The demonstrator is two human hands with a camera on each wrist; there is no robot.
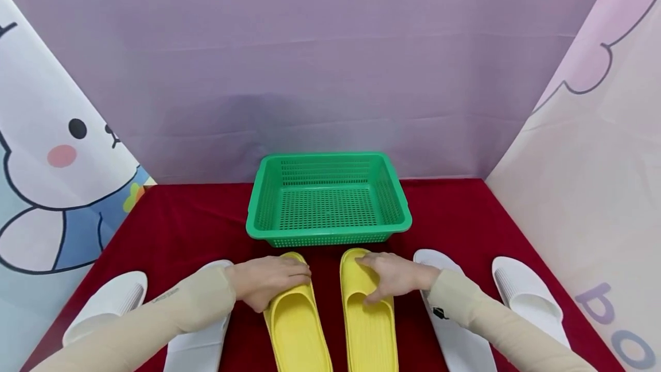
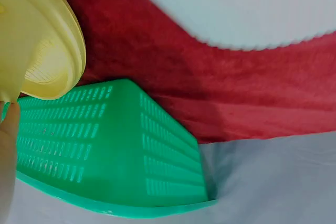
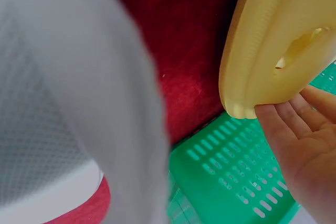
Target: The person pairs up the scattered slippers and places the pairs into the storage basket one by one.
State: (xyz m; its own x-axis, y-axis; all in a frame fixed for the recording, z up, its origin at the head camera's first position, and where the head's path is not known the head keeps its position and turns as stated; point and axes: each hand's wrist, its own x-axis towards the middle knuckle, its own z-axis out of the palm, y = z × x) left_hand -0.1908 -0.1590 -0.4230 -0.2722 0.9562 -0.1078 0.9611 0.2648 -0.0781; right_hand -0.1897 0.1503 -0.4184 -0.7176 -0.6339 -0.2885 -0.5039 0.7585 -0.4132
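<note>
Sleeves (image 1: 129, 326) are hanging over white slippers (image 1: 459, 337), off to both sides of the basket (image 1: 327, 233). Directly in front of it, the left hand (image 1: 265, 280) is clamping fingers on the left yellow slipper (image 1: 299, 334); the right hand (image 1: 395, 274) is touching the right yellow slipper (image 1: 369, 334), thumb and fingers apart. Purple cloth (image 1: 330, 73) is hanging behind the basket.

Yellow slippers (image 1: 373, 332) look matt, rubbery — the basket (image 1: 330, 232) smooth plastic.
</note>
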